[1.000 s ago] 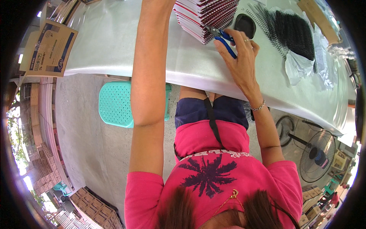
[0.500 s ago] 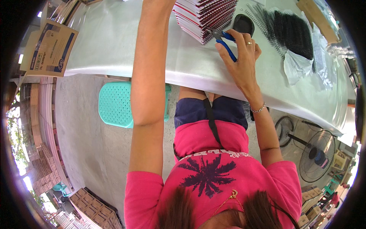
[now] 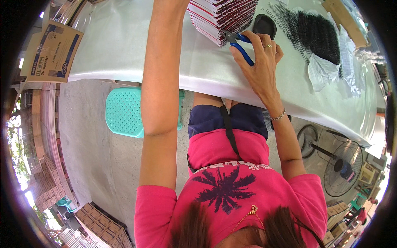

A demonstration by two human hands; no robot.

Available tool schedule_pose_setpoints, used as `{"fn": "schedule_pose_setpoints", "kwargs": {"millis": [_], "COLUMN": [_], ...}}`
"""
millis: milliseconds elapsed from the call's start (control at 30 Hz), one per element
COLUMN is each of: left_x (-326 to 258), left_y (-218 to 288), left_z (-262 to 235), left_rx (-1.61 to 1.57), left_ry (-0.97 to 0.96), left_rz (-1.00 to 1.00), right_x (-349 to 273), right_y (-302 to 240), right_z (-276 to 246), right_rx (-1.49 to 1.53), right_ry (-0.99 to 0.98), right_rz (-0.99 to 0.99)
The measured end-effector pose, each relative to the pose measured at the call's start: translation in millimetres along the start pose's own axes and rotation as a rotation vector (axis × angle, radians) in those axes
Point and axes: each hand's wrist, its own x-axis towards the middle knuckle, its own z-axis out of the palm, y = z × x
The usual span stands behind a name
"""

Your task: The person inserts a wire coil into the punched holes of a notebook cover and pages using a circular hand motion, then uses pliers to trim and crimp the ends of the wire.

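Observation:
My right hand (image 3: 262,62) is closed round the blue handles of a pair of cutting pliers (image 3: 242,45). The jaws touch, or nearly touch, the near end of the coil bindings on a stack of spiral notebooks (image 3: 213,20). These notebooks have white pages and red edges, with dark coils along their right side. My left arm (image 3: 163,74) reaches forward past the left of the stack, and its hand lies beyond the upper edge of the picture. Just right of the stack sits a small black dish (image 3: 264,27), close to my right fingers.
A heap of loose black binding coils (image 3: 318,37) lies on crumpled paper at the right of the silvery-covered table (image 3: 120,49). A cardboard box (image 3: 56,51) is at the far left. Below the table edge stand a green plastic stool (image 3: 124,111) and, rightward, a fan (image 3: 343,169).
My right hand and the pliers have shifted slightly left and away from me along the stack's near corner. The left arm stays almost where it was.

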Motion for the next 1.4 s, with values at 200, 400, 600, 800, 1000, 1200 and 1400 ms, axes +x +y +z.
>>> {"fn": "schedule_pose_setpoints", "kwargs": {"millis": [200,400,600,800,1000,1200,1400], "left_x": [-10,-4,-3,1,-18,-3,-20], "left_y": [9,6,2,1,12,5,12], "left_z": [7,0,3,-1,6,2,6], "left_rx": [0.053,0.07,0.058,0.024,0.013,0.042,0.004], "left_ry": [0.028,0.029,0.032,0.023,0.013,0.061,-0.001], "left_rz": [0.048,-0.011,0.025,0.025,0.056,0.053,0.102], "right_x": [-2,-1,26,10,-3,-7,-5], "right_y": [3,-2,5,6,10,10,11], "right_z": [3,2,-23,-12,-9,1,2], "right_rx": [-0.004,0.174,1.041,0.481,0.052,0.036,0.058], "right_ry": [-0.016,-0.084,-0.691,-0.307,-0.075,-0.05,-0.081], "right_rz": [0.016,0.083,0.641,0.26,0.038,0.007,0.031]}}
